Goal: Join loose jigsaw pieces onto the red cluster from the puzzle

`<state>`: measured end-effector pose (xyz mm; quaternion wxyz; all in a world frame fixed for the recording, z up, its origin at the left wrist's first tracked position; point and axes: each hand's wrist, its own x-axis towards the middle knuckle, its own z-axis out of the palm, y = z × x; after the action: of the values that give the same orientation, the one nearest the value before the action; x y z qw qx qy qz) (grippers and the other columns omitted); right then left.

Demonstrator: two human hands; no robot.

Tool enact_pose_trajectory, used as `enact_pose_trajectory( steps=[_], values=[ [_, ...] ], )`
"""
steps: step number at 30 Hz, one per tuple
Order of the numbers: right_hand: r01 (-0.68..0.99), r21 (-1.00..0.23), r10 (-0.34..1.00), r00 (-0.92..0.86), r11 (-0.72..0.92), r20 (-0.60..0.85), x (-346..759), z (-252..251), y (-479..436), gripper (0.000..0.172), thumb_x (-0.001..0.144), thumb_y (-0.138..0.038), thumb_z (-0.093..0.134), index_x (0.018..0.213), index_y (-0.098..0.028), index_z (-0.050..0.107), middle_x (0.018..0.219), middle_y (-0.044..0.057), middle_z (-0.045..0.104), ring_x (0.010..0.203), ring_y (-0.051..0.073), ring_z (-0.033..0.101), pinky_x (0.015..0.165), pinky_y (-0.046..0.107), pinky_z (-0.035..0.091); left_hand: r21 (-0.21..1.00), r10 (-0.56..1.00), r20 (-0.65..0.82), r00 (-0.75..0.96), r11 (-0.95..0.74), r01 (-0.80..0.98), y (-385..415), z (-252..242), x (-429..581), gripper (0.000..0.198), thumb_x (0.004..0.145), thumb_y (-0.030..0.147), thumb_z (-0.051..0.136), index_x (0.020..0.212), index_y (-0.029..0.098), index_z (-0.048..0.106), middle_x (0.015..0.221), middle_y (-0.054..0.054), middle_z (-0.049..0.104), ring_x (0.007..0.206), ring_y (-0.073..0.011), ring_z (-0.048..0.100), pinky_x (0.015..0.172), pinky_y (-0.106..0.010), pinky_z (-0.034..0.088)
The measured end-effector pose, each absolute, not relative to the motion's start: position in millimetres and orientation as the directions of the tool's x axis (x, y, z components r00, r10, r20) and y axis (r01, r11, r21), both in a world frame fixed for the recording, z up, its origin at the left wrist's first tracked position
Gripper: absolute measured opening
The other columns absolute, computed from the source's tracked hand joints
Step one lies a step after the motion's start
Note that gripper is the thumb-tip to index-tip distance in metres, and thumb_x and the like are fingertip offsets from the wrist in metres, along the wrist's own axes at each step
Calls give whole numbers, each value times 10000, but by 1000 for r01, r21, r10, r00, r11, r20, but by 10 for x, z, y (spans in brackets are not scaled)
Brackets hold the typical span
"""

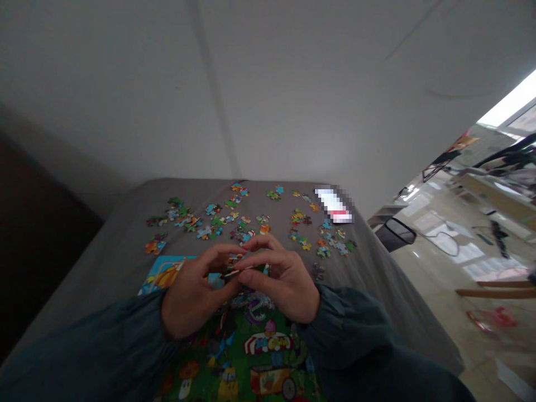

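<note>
My left hand (190,293) and my right hand (280,279) meet above a colourful, partly assembled jigsaw puzzle (251,352). Both pinch a small flat puzzle piece (233,272) between fingertips and thumbs. Several loose puzzle pieces (234,220) lie scattered on the grey table (117,251) beyond my hands. Dark teal sleeves cover both forearms.
A pixelated white and red flat object (334,204) lies at the table's far right corner. A plain wall rises behind the table. To the right, a dark bin (396,233) stands on a glossy floor with cables and furniture.
</note>
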<state>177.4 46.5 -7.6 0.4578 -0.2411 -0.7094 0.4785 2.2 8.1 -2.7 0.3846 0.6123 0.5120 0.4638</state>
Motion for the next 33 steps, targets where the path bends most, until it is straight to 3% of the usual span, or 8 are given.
enact_pose_trajectory(
  steps=[5,9,13,17,21,24,27,33],
  values=[
    [-145,-902,787,-445,407,427,1728,-102,417,188,919,-297,684,1064,-364,782,1136,27,660,1129,174,620,1037,390,492,934,974,226,32,-226,278,75,-57,51,275,753,364,759,976,232,668,1047,-77,796,937,-258,768,846,-346,629],
    [-86,-892,812,-382,443,440,1714,-109,400,259,886,-193,686,1099,-321,761,1091,30,672,1045,166,637,967,360,510,917,970,240,47,-242,316,68,-85,48,260,798,356,721,1019,226,677,1027,-69,800,904,-247,773,831,-336,627],
    [18,-940,884,-347,340,313,1710,-140,405,398,823,-256,749,1215,-280,686,978,28,680,908,178,637,829,350,536,918,975,221,23,-216,331,60,-85,32,288,794,383,724,1027,225,670,1026,-80,802,903,-264,776,810,-346,630],
    [13,-966,899,-371,258,235,1718,-152,416,328,807,-369,770,1105,-245,711,972,39,716,883,186,658,741,317,545,952,985,171,10,-168,257,70,-47,20,339,759,420,771,1003,227,637,981,-76,810,889,-263,776,782,-331,632],
    [0,-967,894,-381,254,235,1727,-138,429,201,849,-335,712,1016,-224,719,932,31,727,777,150,660,684,285,551,970,991,135,-22,-128,206,85,-49,-11,423,748,443,797,1059,228,607,918,-58,813,829,-248,778,715,-307,632],
    [20,-950,881,-382,311,280,1729,-122,442,93,857,-287,681,874,-201,713,850,20,699,721,131,642,647,263,539,962,987,157,-21,-148,230,91,-77,-41,418,766,412,797,1093,245,599,943,-38,812,851,-230,776,772,-305,628],
    [34,-925,870,-356,378,342,1727,-109,445,106,854,-277,682,789,-196,704,806,18,676,714,129,632,631,255,532,951,983,185,-19,-174,254,102,-84,-56,392,767,412,797,1075,252,615,945,-30,810,851,-230,776,784,-312,630],
    [60,-882,852,-298,467,431,1729,-88,427,80,865,-255,681,829,-209,736,845,30,699,735,128,650,649,248,544,965,993,110,-36,-97,245,138,-35,-72,404,714,473,821,1028,274,662,789,3,803,746,-267,779,631,-328,640]
  ],
)
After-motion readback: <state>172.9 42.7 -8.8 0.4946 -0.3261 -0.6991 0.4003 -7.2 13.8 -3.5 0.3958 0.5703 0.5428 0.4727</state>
